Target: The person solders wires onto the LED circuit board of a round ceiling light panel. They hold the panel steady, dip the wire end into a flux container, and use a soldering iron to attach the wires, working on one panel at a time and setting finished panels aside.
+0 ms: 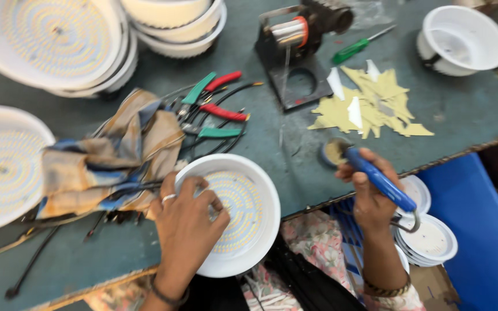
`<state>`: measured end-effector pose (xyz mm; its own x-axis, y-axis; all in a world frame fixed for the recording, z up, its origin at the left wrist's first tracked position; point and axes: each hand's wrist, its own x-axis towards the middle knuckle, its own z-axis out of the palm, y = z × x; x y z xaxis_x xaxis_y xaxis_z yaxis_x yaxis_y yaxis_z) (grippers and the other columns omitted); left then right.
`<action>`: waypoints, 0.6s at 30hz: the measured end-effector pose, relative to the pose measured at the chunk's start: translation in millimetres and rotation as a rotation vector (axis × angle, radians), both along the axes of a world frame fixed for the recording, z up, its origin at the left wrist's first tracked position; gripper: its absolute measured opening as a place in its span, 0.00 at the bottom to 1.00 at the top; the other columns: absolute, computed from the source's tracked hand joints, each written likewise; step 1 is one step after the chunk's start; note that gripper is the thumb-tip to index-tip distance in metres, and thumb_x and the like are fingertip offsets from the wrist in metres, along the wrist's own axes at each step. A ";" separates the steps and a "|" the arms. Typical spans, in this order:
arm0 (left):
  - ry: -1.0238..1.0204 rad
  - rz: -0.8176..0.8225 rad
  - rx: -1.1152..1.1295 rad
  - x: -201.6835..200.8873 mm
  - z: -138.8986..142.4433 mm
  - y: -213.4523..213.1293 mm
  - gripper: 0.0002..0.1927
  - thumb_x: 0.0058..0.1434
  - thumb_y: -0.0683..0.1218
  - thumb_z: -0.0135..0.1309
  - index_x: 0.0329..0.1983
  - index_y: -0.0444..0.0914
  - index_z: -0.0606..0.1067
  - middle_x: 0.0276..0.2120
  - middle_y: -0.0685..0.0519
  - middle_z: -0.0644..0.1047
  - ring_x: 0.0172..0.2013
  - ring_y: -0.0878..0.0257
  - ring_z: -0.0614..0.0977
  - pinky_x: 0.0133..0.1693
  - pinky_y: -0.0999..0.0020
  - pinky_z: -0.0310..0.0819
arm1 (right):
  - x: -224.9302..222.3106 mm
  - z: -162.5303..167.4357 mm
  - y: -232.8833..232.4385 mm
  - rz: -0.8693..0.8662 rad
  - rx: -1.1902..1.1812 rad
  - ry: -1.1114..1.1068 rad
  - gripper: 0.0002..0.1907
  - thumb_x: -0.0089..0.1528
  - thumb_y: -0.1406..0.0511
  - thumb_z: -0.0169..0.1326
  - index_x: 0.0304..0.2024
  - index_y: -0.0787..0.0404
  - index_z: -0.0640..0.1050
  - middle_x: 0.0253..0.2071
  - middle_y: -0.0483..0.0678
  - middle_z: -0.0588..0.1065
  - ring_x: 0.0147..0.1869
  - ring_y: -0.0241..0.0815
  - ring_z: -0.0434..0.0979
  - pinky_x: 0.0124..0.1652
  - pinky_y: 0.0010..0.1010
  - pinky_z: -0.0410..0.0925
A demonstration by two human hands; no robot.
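Left hand (187,222) is pressed down flat on a round white LED lamp disc (238,214) at the near edge of the grey-green bench (272,150) — right hand (370,193) is clamped on a blue-handled soldering iron (378,179), tip over a small round tin (333,152).

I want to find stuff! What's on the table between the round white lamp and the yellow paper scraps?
In the head view, a small round tin, with the blue-handled tool dipping into it.

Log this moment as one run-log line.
left hand: steadies white LED lamp disc | right hand: holds blue-handled soldering iron, tip in small tin
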<state>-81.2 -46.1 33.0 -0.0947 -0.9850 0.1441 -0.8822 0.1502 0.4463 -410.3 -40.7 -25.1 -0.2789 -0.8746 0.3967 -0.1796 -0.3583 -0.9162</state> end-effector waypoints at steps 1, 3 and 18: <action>-0.005 0.010 0.011 -0.8 0.0 0.0 0.07 0.39 0.51 0.65 0.19 0.45 0.81 0.45 0.57 0.77 0.60 0.47 0.65 0.47 0.43 0.58 | 0.7 1.2 -1.2 -0.010 0.013 -0.020 0.18 0.70 0.68 0.54 0.61 0.69 0.72 0.42 0.55 0.80 0.42 0.41 0.83 0.44 0.29 0.75; -0.010 0.007 0.015 -0.7 -0.3 0.6 0.08 0.40 0.52 0.65 0.20 0.45 0.81 0.45 0.57 0.77 0.60 0.47 0.65 0.48 0.43 0.58 | 2.8 3.0 -6.6 -0.015 0.045 -0.061 0.14 0.70 0.69 0.55 0.57 0.69 0.74 0.38 0.53 0.80 0.36 0.38 0.81 0.38 0.25 0.74; -0.025 0.015 0.048 -2.5 -0.8 -0.9 0.08 0.41 0.51 0.65 0.24 0.46 0.83 0.47 0.58 0.77 0.60 0.48 0.65 0.47 0.43 0.58 | 15.2 47.4 -61.8 -0.103 0.148 0.176 0.06 0.64 0.70 0.59 0.41 0.67 0.78 0.32 0.46 0.77 0.29 0.29 0.76 0.30 0.19 0.69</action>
